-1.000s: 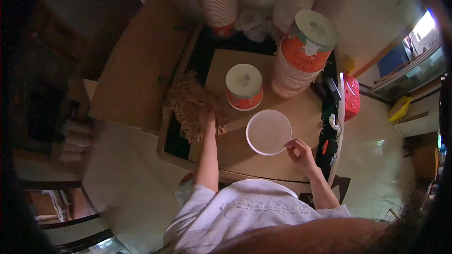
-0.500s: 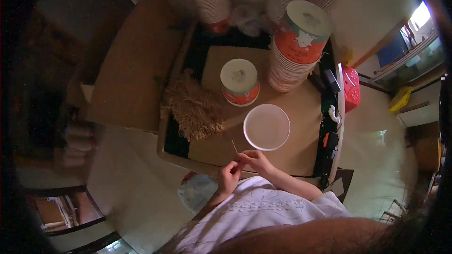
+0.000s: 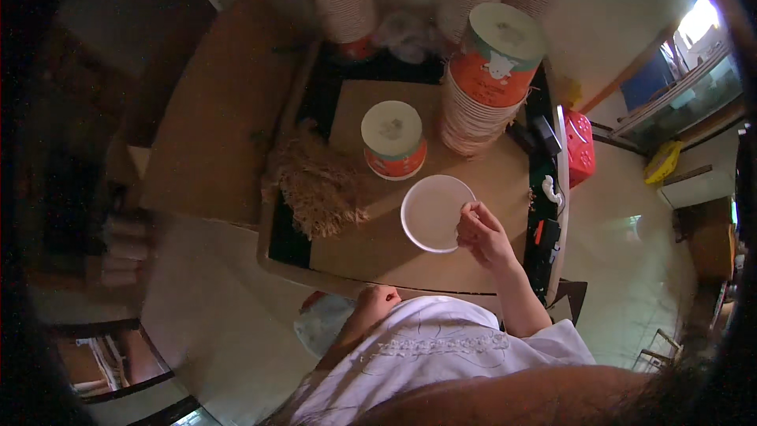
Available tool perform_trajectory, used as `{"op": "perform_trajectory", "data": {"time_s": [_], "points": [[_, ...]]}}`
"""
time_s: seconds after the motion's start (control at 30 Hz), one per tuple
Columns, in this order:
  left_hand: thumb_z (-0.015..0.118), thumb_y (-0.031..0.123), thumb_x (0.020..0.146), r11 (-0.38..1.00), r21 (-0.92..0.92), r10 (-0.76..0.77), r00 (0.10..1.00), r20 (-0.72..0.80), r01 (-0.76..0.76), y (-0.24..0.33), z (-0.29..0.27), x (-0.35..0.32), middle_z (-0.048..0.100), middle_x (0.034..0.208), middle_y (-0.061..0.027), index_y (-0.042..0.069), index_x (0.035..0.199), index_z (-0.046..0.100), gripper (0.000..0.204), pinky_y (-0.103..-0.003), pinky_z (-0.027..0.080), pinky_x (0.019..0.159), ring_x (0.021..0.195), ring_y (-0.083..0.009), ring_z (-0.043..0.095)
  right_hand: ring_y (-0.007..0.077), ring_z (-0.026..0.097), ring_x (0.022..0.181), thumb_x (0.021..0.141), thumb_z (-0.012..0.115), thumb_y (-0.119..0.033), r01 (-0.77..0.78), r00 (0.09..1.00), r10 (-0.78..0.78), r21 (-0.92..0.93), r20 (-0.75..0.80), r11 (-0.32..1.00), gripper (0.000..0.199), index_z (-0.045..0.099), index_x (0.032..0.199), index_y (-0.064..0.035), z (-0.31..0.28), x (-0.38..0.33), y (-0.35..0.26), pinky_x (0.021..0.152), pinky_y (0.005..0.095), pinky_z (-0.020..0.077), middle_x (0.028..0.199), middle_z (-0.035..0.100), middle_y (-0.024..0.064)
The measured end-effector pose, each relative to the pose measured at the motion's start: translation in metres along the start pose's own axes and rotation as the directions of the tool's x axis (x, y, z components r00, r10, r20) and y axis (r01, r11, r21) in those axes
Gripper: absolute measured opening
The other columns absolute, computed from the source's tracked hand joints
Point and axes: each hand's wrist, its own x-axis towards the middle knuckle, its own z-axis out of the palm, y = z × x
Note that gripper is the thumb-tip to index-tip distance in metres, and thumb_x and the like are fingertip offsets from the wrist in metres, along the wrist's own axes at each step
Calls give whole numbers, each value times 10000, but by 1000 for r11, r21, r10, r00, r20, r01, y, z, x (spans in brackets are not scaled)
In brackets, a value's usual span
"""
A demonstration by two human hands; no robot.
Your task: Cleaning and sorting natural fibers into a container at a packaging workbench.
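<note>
Step in hand: work over the open white paper tub (image 3: pixel 430 219) is being done, it seems, with the right hand (image 3: pixel 484 237) poised at the rim's right side; contact cannot be told.
Tub's place: set on the cardboard sheet (image 3: pixel 378 256), between the table's (image 3: pixel 296 274) near edge and the upturned tub (image 3: pixel 393 128).
Right fingers: bunched together; whether a strand is pinched cannot be told.
Left fingers: curled inward, the left hand (image 3: pixel 378 300) held at the near edge; any contents are hidden.
Next move: precise fingertips and a lightly steadied tub would seem called for, paper walls looking light.
Fibre heap: brown strands (image 3: pixel 323 189) are piled by the left edge, touched by neither hand.
Since half a second ago: both hands were met over the near edge, a thin strand held between; now they are parted, and no strand can be made out.
</note>
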Motion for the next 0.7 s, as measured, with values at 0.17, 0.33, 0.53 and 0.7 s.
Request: {"op": "perform_trajectory", "data": {"time_s": [0.17, 0.33, 0.53, 0.7], "points": [[597, 170, 666, 965, 227, -176, 967, 186, 132, -24, 4, -1, 598, 637, -110, 95, 677, 640, 87, -394, 458, 571, 613, -284, 585, 53, 300, 528, 885, 455, -122, 109, 994, -108, 41, -25, 993, 51, 442, 923, -92, 2, -1, -7, 475, 180, 275, 620, 316, -44], [604, 157, 675, 962, 262, -133, 966, 222, 72, -20, -6, -7, 598, 708, -123, 91, 731, 647, 97, -391, 463, 617, 671, -284, 583, 56, 310, 546, 875, 464, -96, 161, 986, -165, 90, 38, 983, 71, 431, 939, -90, -4, 1, -11, 479, 182, 276, 669, 343, -31], [602, 52, 760, 844, -523, 19, 980, -198, -123, 132, -40, 62, 568, 850, -80, 25, 962, 600, 204, -256, 480, 671, 735, -160, 587, 49, 364, 614, 894, 443, -111, 116, 993, -114, -53, 29, 992, 67, 407, 948, -96, 10, -4, 10, 526, 185, 298, 714, 388, -32], [596, -5, 764, 777, -577, 126, 960, -251, -253, 177, -53, 81, 563, 913, -41, 12, 1025, 583, 262, -222, 476, 733, 804, -111, 577, 52, 400, 710, 897, 433, -92, 107, 992, -121, -281, -32, 954, 81, 390, 966, -97, 25, -12, 28, 571, 186, 332, 834, 419, -15]]}}
